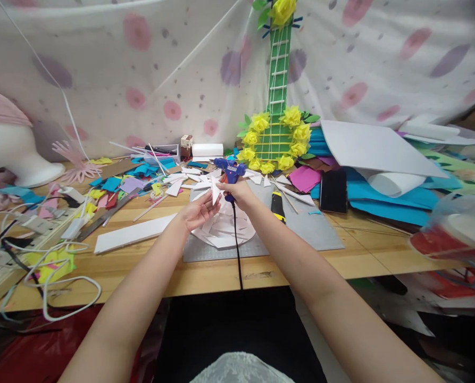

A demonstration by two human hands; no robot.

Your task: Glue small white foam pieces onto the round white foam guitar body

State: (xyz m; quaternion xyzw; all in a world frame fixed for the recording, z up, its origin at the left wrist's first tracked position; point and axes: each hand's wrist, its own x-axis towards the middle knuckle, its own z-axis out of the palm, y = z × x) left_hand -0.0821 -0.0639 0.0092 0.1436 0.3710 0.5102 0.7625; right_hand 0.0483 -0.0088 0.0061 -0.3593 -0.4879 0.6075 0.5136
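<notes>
My right hand [239, 192] is closed around a blue hot glue gun [230, 169], its black cord running down over the table's front edge. My left hand [201, 211], fingers curled, holds a small pointed white piece of foam board or card [215, 190] close to the glue gun. Below both hands lies a round white form [237, 234] built of overlapping flat pieces; the hands hide part of it. It rests on a grey cutting mat [301, 236]. More loose white pieces [175, 187] lie just behind my left hand.
A yellow and black utility knife [277, 207] and a dark phone [333, 190] lie to the right. Behind stands a green paper guitar [277, 127] with yellow flowers. Power strips [33, 234] and tangled cables are at left; stacked sheets [381, 149] at right.
</notes>
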